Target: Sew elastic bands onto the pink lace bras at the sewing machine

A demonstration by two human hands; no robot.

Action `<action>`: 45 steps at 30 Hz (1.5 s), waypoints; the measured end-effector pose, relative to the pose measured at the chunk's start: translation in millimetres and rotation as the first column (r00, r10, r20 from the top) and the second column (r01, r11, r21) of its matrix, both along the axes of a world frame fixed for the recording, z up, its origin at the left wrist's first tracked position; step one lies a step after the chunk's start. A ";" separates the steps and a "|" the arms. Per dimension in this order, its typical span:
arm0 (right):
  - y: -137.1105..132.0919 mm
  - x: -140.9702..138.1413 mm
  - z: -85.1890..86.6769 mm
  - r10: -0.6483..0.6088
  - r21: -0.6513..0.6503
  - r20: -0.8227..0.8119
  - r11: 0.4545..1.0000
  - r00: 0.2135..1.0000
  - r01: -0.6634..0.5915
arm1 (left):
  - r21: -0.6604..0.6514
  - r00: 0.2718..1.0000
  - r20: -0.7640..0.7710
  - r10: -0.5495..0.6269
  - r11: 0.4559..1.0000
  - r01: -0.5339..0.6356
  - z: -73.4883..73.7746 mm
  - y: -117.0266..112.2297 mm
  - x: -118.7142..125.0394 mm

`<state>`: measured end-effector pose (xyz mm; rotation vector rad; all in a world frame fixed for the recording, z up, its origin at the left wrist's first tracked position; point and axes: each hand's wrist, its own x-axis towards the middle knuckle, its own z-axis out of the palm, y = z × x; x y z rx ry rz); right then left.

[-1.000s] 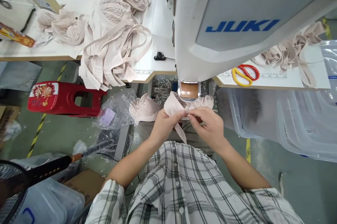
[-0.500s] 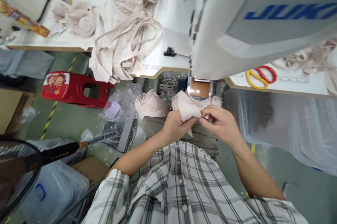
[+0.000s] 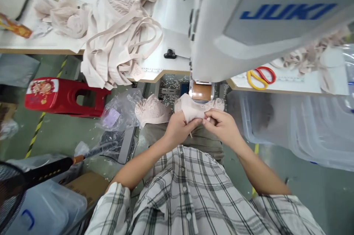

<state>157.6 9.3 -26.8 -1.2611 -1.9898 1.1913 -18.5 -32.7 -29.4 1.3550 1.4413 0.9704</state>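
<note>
A pale pink lace bra lies across my lap, one cup to the left and the other part under the head of a white sewing machine. My left hand is closed on the bra's fabric, its thumb lying along the lower edge. Close beside it, my right hand pinches the same edge between thumb and fingers. The two sets of fingertips nearly meet. Just beyond my hands is the rounded metal and amber end of the machine. What lies under my fingers is hidden.
A heap of pink bras hangs over the table edge at left. Red and yellow scissors and a black clip lie on the table. A red stool, a racket and clear plastic bins stand around.
The view has shifted slightly to the right. The fabric between my hands has been lowered and lies flatter, and both hands still hold it.
</note>
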 end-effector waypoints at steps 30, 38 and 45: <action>9.1 27.8 30.7 0.069 -0.093 0.047 0.994 0.997 -0.064 | -0.087 0.979 -0.068 -0.194 0.978 0.188 35.4 13.8 10.9; 21.7 31.3 22.9 0.061 -0.266 -0.079 0.961 0.995 -0.080 | -0.137 0.990 0.058 -0.127 0.982 0.134 34.5 21.2 11.1; 16.7 28.2 17.1 -0.109 -0.571 -0.317 0.815 0.942 -0.098 | -0.219 0.997 0.073 -0.009 0.975 0.025 25.2 22.1 13.5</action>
